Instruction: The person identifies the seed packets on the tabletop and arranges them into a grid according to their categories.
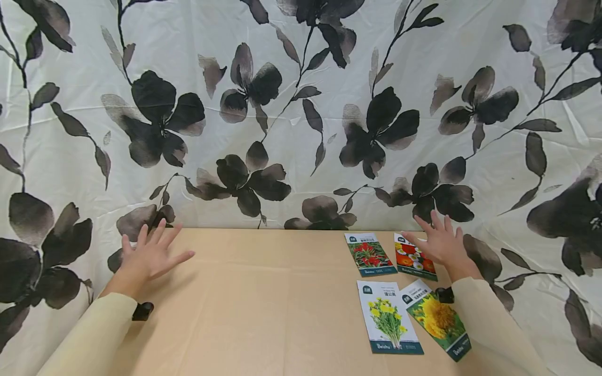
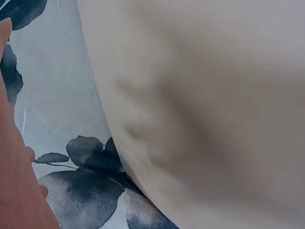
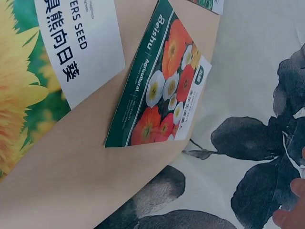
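Note:
My left hand is raised with fingers spread over the left side of the table, holding nothing; its shadow falls on the tabletop. The right hand, also spread and bare, hovers at the table's right edge. Nearest to it is a seed packet with red, orange and white flowers, which it partly overlaps in the head view. Left of that lies a packet with red flowers. In front are a packet with a yellow-flowered bunch and a tilted sunflower seed packet, partly covered by the right wrist's camera.
The tan tabletop reaches back to a white cloth printed with dark flowers. That cloth also shows along both sides of the table. Small black wrist cameras sit under the left sleeve and the right sleeve.

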The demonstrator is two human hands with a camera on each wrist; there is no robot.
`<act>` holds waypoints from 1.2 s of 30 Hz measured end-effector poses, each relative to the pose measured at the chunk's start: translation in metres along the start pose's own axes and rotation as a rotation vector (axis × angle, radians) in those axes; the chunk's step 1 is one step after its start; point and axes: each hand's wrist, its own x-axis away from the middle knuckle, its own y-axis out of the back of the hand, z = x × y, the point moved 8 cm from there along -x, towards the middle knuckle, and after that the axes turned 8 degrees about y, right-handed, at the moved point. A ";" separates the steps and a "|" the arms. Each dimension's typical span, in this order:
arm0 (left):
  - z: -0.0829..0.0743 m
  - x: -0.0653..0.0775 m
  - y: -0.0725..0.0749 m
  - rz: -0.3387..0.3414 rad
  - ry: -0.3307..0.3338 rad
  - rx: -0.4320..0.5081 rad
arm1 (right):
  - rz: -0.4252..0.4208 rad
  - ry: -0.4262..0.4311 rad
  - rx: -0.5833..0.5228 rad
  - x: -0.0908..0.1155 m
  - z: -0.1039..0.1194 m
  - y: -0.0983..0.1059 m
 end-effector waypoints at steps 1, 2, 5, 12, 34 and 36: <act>-0.001 0.001 0.000 0.002 -0.001 0.006 | -0.001 0.002 -0.002 0.000 0.000 0.000; -0.002 0.001 0.000 0.003 -0.002 0.010 | -0.004 0.003 -0.003 0.000 0.001 0.000; -0.006 0.004 0.000 -0.005 -0.008 0.015 | -0.020 0.011 -0.013 0.002 0.002 0.001; -0.013 0.011 -0.006 -0.029 -0.009 0.013 | -0.042 0.030 -0.029 0.012 0.005 -0.001; -0.043 0.033 -0.019 -0.019 -0.022 0.049 | -0.042 0.119 -0.013 0.039 0.019 -0.019; -0.047 0.036 -0.020 -0.019 -0.023 0.052 | -0.040 0.119 -0.013 0.041 0.019 -0.021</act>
